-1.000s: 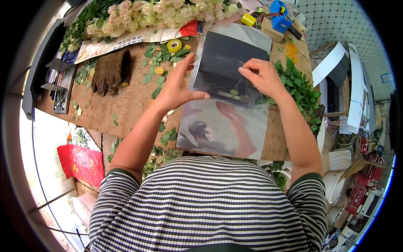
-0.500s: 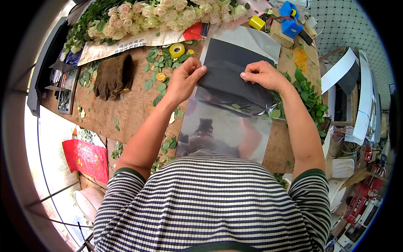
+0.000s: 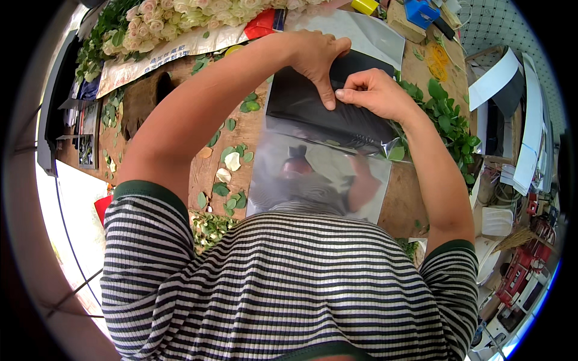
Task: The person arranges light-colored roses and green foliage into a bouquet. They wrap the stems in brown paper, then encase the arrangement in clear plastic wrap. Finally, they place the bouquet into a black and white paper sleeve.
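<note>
Left hand (image 3: pixel 314 59) spread open over black sheet (image 3: pixel 296 99), upper centre of frame, likely keeping it flat. Right hand (image 3: pixel 378 93) pinched closed beside left thumb; can't tell if gripping sheet.

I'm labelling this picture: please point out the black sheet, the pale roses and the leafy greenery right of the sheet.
Black sheet (image 3: pixel 322 123): head view, its surface below the hands.
Pale roses (image 3: pixel 195 15): head view, blooms mid-row.
Leafy greenery (image 3: pixel 447 120): head view, leaves near its middle.
</note>
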`<state>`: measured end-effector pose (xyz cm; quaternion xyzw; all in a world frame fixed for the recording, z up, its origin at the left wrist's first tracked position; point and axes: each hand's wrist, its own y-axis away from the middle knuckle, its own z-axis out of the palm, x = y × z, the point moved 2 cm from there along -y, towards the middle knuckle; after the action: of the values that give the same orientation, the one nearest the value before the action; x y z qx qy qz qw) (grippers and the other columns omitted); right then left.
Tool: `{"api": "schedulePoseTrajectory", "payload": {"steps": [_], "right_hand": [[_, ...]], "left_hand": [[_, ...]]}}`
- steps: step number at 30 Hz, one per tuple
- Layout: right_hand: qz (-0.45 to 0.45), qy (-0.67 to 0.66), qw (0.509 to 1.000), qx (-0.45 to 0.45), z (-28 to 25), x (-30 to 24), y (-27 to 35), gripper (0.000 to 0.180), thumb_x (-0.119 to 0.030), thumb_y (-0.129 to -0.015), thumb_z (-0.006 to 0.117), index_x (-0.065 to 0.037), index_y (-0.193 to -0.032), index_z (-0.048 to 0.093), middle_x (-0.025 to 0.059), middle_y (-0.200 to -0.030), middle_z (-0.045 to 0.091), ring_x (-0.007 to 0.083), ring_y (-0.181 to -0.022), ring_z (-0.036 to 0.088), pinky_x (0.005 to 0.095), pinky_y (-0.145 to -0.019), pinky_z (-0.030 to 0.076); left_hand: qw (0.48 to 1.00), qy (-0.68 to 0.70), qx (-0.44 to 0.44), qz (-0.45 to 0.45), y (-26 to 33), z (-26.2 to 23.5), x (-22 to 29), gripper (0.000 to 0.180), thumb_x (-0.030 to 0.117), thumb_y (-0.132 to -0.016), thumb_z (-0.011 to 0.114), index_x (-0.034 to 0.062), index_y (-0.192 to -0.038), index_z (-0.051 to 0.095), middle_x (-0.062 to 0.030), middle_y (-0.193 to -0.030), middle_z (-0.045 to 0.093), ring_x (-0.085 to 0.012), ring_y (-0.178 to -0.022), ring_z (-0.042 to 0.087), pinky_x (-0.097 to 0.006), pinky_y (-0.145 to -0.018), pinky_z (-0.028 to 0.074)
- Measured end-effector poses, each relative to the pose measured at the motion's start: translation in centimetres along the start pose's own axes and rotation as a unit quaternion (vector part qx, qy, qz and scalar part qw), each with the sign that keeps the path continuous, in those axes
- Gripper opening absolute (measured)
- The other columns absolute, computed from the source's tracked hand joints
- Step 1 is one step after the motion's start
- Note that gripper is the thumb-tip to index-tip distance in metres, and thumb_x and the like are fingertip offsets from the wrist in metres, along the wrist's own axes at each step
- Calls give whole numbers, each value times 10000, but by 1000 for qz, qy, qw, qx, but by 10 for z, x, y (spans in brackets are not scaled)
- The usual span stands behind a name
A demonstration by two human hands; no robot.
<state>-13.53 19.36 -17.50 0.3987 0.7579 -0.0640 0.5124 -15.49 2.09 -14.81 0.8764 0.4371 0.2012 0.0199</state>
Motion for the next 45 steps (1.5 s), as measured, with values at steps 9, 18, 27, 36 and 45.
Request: {"api": "schedulePoseTrajectory", "payload": {"steps": [9, 18, 27, 36, 45], "right_hand": [[59, 228, 970, 55, -27, 5, 83, 337, -62, -686, 706, 0, -990, 574, 66, -666, 568, 185, -644, 585, 321, -626, 475], [172, 244, 937, 182, -161, 73, 48, 243, -129, -704, 715, -26, -909, 635, 145, -897, 662, 322, -851, 630, 364, -753, 503], [195, 129, 823, 517, -324, 148, -133, 562, -410, -902, 491, 74, -1186, 529, 282, -1185, 568, 351, -1066, 589, 396, -887, 470], [-9, -318, 820, 477, -322, 147, -118, 168, -95, -853, 647, 13, -972, 598, 89, -799, 661, 154, -623, 620, 268, -537, 503], [88, -368, 810, 448, -219, 189, -64, 100, -131, -857, 659, -44, -901, 635, 56, -748, 647, 131, -627, 590, 255, -566, 475]], "left_hand": [[997, 49, 35, 37, 1, 11, -17, 809, 648, -459, 786, 21, -876, 487, -123, -908, 556, -336, -943, 542, -406, -776, 438], [984, 76, 129, 98, 7, 11, -14, 696, 556, -449, 806, 58, -760, 432, -102, -862, 515, -330, -835, 511, -405, -742, 413], [989, 75, 106, 70, 10, 4, -7, 681, 560, -460, 810, 82, -749, 422, -167, -1216, 522, -334, -955, 495, -402, -859, 392], [988, 106, 100, 54, 11, 5, -8, 663, 546, -453, 819, 91, -737, 428, -145, -1212, 521, -322, -1007, 484, -410, -885, 370], [987, 104, 113, 55, 10, 4, -9, 678, 544, -433, 822, 88, -736, 423, -143, -1209, 522, -330, -1013, 480, -404, -883, 367]]}}
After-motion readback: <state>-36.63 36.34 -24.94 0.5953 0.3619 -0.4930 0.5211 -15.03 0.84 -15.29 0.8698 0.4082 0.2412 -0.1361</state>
